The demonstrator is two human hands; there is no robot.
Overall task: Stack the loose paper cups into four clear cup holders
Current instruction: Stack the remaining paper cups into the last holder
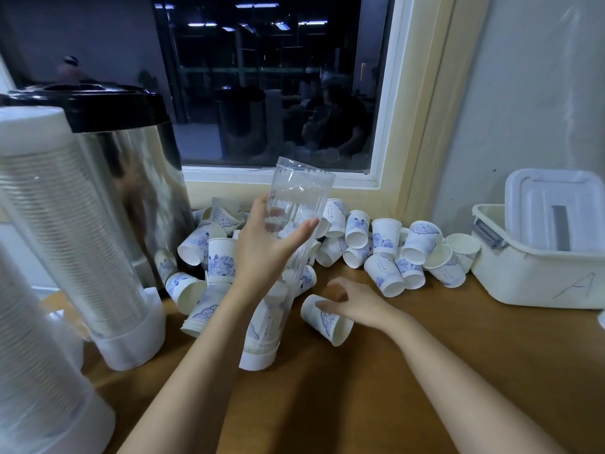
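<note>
Brown wooden countertop (425, 371) runs under a window (262, 77) with a white frame (383, 126) and a cream surround (422, 126). The glass is dark and reflects strip ceiling lights (307, 22). Plain pale wall (523, 93) at right. Room light is dim and cool. Steel urn (131, 191) with a black lid (98, 106) stands at left, white plastic bin (530, 280) at right.

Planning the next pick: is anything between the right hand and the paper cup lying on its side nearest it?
Nothing visible. The right hand is on the white-and-blue paper cup on the brown wooden table, fingers curled over it.
</note>
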